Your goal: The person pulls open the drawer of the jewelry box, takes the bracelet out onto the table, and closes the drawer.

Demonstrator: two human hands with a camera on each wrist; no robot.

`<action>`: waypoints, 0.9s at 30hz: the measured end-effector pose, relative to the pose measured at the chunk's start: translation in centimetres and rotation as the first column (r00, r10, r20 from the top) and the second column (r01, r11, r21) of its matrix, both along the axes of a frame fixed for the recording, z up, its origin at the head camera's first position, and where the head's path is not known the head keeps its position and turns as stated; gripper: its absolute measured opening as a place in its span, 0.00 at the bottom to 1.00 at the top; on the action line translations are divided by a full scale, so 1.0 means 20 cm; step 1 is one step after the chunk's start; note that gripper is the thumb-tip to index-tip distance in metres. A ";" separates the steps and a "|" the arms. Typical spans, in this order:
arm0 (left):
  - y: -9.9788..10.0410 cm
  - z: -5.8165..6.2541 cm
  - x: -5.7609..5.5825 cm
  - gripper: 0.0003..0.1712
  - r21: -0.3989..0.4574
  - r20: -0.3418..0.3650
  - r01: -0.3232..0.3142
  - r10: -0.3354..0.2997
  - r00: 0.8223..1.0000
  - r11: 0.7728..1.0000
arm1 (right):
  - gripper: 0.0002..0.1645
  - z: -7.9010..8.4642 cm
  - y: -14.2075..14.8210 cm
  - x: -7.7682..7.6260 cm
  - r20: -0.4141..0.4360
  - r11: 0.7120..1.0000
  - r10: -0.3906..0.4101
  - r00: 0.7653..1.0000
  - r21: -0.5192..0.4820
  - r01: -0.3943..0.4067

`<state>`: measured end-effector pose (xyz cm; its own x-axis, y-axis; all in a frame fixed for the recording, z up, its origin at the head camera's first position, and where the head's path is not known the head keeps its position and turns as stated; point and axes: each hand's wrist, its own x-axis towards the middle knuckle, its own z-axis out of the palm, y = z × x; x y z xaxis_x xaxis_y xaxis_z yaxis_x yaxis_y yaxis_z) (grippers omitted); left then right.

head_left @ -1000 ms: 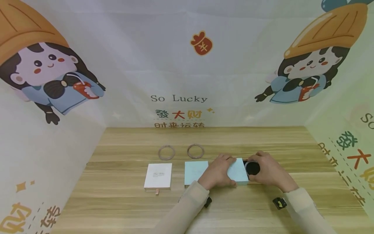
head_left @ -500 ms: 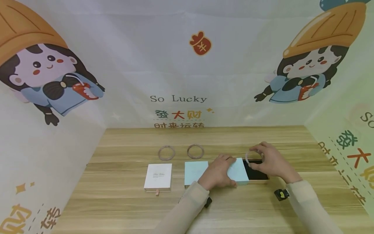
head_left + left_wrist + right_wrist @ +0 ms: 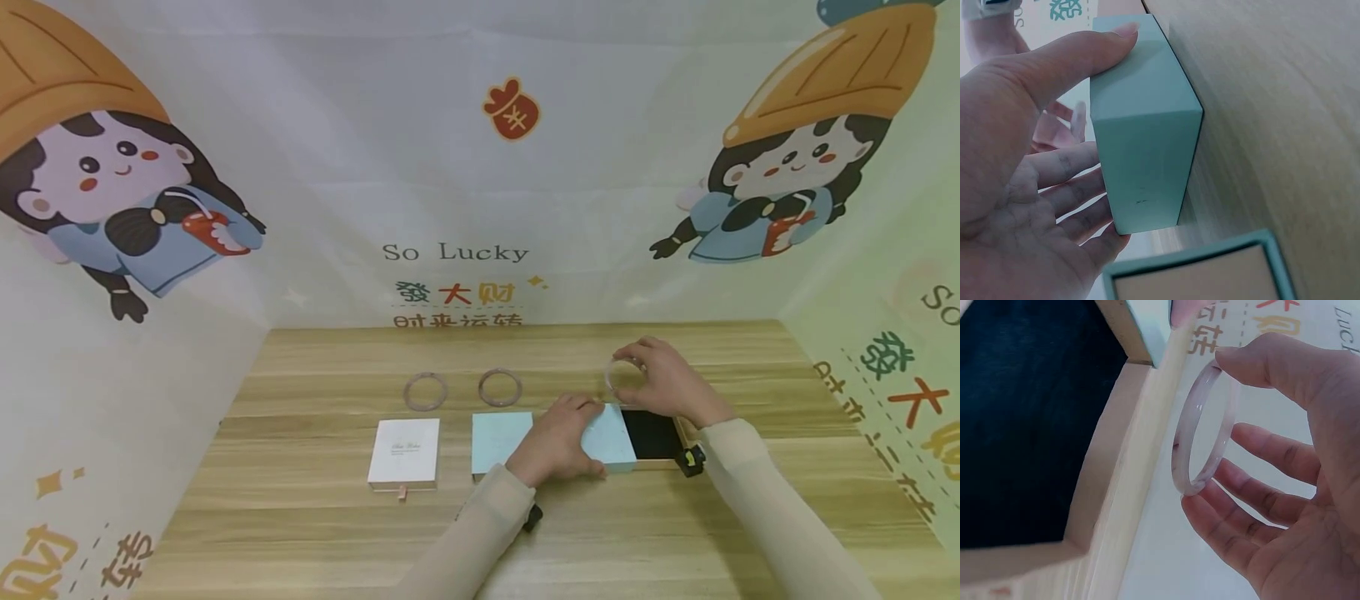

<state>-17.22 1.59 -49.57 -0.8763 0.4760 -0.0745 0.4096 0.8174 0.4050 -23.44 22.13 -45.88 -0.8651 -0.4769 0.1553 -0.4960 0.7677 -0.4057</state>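
My left hand (image 3: 555, 442) grips a light blue box (image 3: 613, 440) on the right part of the table; in the left wrist view the thumb lies along one side and the fingers along another. The box's drawer (image 3: 651, 435), lined in black, sticks out to the right. Behind it my right hand (image 3: 667, 379) holds a pale, translucent bangle (image 3: 1185, 437) between thumb and fingertips. In the right wrist view the bangle shows small dark marks and stands beyond the drawer's wooden-toned wall.
Left of the hands lie a second light blue box (image 3: 497, 440), partly behind the left hand, and a white box (image 3: 405, 450) with a small pink tab. Two more bangles, a left one (image 3: 406, 392) and a right one (image 3: 481, 388), lie behind them. Printed cloth walls enclose the table.
My right hand has lifted the bangle out of the drawer and carried it back and left, past the box's far edge. The drawer's black lining came into view. My left hand stays put.
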 end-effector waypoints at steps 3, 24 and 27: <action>0.00 0.00 0.00 0.52 0.003 -0.004 0.002 -0.002 1.000 1.000 | 0.31 0.00 -0.03 -0.04 0.014 1.000 0.021 1.000 0.011 -0.021; -0.02 -0.01 0.00 0.52 0.038 -0.027 0.029 -0.028 0.999 0.999 | 0.30 -0.12 -0.21 -0.21 0.191 0.994 0.065 0.979 0.072 -0.080; -0.02 0.00 0.00 0.53 0.045 -0.025 0.029 -0.028 0.999 0.999 | 0.29 -0.13 -0.21 -0.22 0.200 0.992 0.063 0.978 0.092 -0.083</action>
<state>-17.16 1.25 -49.60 -0.8635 0.5035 -0.0304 0.4431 0.7860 0.4311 -27.92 17.85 -48.54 -0.8365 -0.5440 -0.0654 -0.4702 0.7740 -0.4241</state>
